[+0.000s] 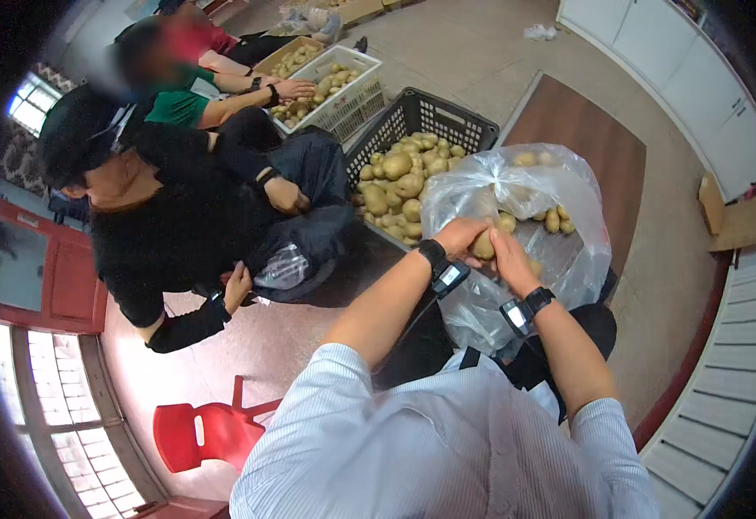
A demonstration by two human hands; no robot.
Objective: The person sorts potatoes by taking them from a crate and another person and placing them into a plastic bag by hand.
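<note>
Both of my hands meet around one potato (483,246) over the mouth of a large clear plastic bag (579,251). My left hand (462,237) grips it from the left side, and my right hand (511,258) presses against it from the right. Inside the bag lie several more potatoes (554,221). Left of the bag stands a black crate (469,130) filled with potatoes (393,192). A strapped device sits on each of my wrists.
A person in black (179,225) sits at my left, holding clear plastic. Beyond, other people sit by a white crate (361,65) of potatoes. A brown board (568,121) lies under the bag. A red chair (222,432) stands lower left; white cabinets (655,52) line the right.
</note>
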